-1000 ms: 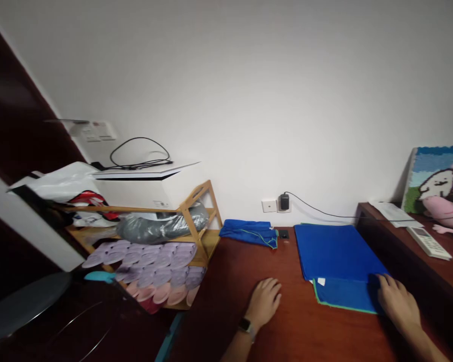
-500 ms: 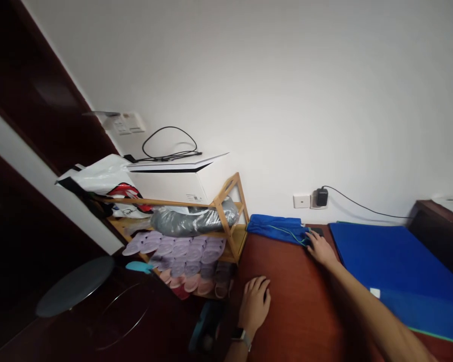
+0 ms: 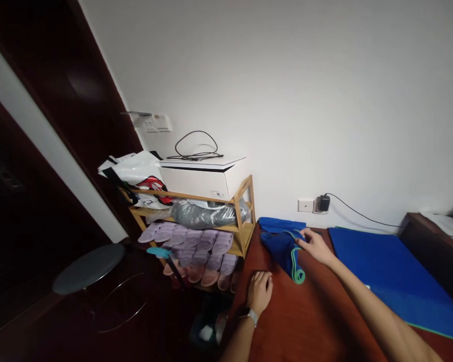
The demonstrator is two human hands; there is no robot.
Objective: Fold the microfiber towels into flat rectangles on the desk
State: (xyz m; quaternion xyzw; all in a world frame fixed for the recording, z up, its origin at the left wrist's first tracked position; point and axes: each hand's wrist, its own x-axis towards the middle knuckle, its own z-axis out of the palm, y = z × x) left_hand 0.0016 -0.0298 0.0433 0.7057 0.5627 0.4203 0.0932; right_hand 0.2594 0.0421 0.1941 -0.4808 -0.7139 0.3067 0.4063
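Right hand (image 3: 314, 244): fingers pinched on the green-edged blue towel (image 3: 287, 251), at the far left corner of the desk (image 3: 305, 322);
Left hand (image 3: 259, 292): released, palm down near the desk's left edge;
Around: folded blue stack (image 3: 281, 224) just behind the towel; bamboo shoe rack (image 3: 245, 211) left of the desk

Right arm extended forward, right grip (image 3: 315, 245) pinched closed; left grip (image 3: 259, 291) lies flat.

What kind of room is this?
Probably a room in a home. A wooden rack holds rows of slippers, a charger is plugged in, and the right hand grips a blue cloth on a table.
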